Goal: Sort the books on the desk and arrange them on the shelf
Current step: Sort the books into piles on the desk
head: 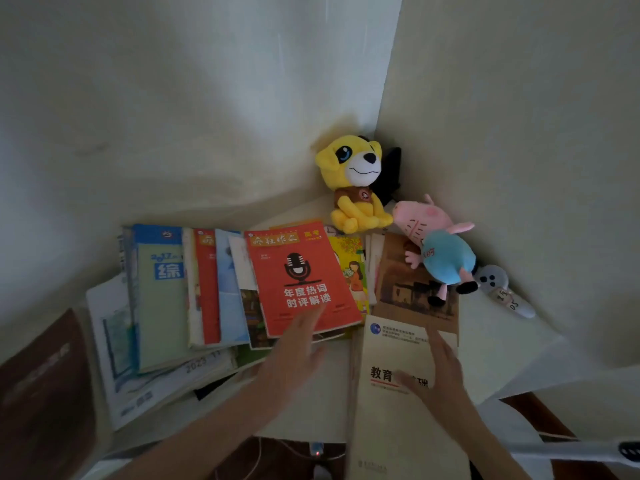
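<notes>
Several books lie fanned out across a white surface [502, 344] in a wall corner. On top is a red book with a microphone on its cover [299, 271]; my left hand [294, 355] reaches over its lower edge with straight fingers. A cream book with a blue emblem [391, 403] lies nearest me, and my right hand [436, 372] rests flat on its cover. A pale green and blue book [161, 299] lies at the left. A brown book [405, 282] lies at the right, under a toy.
A yellow plush dog [353, 181] sits in the corner. A pink pig plush in blue [440, 247] lies on the brown book. A grey remote-like object [502, 289] lies at the right. A dark brown book [45, 386] is at the far left.
</notes>
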A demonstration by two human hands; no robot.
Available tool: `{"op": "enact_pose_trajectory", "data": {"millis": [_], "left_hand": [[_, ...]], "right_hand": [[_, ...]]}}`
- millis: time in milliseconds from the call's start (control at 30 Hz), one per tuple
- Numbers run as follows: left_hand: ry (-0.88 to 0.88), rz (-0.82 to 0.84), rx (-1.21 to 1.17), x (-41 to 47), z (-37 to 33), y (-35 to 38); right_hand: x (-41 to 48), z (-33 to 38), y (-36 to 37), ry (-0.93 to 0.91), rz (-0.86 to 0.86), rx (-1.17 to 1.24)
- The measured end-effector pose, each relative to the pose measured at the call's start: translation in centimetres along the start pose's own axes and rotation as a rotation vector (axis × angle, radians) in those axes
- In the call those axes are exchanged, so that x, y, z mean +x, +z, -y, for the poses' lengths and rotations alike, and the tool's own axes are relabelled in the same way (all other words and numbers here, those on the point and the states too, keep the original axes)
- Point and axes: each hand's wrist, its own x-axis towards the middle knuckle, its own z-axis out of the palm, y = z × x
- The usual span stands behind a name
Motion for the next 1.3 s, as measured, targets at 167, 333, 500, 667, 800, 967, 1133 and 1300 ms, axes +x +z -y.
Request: {"op": "enact_pose_trajectory", "data": {"millis": [167,333,500,667,800,967,1133,1300], "left_hand": [[-0.204,-0.233,-0.101,1.4,3.3,-7.4],[-0.492,-0.152,-0.341,1.7,5.7,-10.8],[-0.562,-0.164,-0.405,2.1,5.9,-11.1],[-0.583,-0.147,-0.304,2.9,6.1,-10.7],[-0.611,-0.182,-0.413,3.8,7.1,-10.8],[-0.632,-0.114,-0.417,5.3,7.2,-10.3],[-0.628,-0.194,-0.524,6.1,6.5,-9.6],[-0.601,-0.173,-0.648,6.2,6.6,-9.3]], "right_hand": [[4.7,7.0,2.5,-0.114,0.113,0.213],[9.3,11.6,5.8,-0.069,0.234,0.236],[12.7,11.3,8.0,0.026,0.168,-0.047],[12.8,10.1,7.7,0.05,0.242,0.092],[12.5,9.3,8.0,0.051,0.273,0.101],[11.6,10.3,8.6,-0.015,0.347,0.067],[11.9,9.9,9.1,-0.009,0.348,0.189],[11.4,10.5,9.3,-0.008,0.452,0.42]]}}
